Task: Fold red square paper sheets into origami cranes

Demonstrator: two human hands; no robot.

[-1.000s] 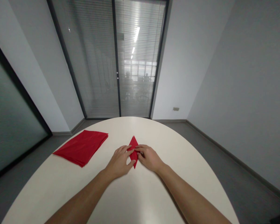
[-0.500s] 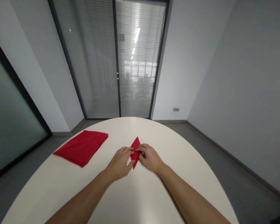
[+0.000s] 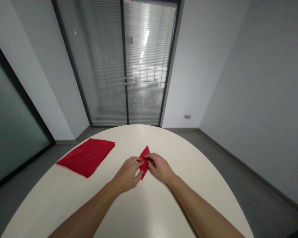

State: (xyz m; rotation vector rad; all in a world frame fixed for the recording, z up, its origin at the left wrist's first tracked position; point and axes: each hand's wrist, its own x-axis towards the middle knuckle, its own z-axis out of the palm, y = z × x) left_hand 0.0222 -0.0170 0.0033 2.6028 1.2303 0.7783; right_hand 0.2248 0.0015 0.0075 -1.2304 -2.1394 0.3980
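Note:
A small piece of folded red paper (image 3: 145, 152) with pointed ends lies on the white table between my hands. My left hand (image 3: 130, 172) holds its left side, fingertips on top and thumb near the lower point. From the right, my right hand (image 3: 159, 167) pinches the paper near its middle, thumb and forefinger close together. Both sets of fingers cover the centre of the paper, so the folds there are partly hidden. The upper and lower tips stay in sight.
To the left, a stack of larger red paper sheets (image 3: 88, 157) lies near the edge of the round white table (image 3: 129, 211). Beyond the table stand a glass door with blinds (image 3: 145, 99) and grey walls.
My right thumb and fingers have shifted slightly on the paper, and its upper tip leans a little further right. My left hand has barely moved.

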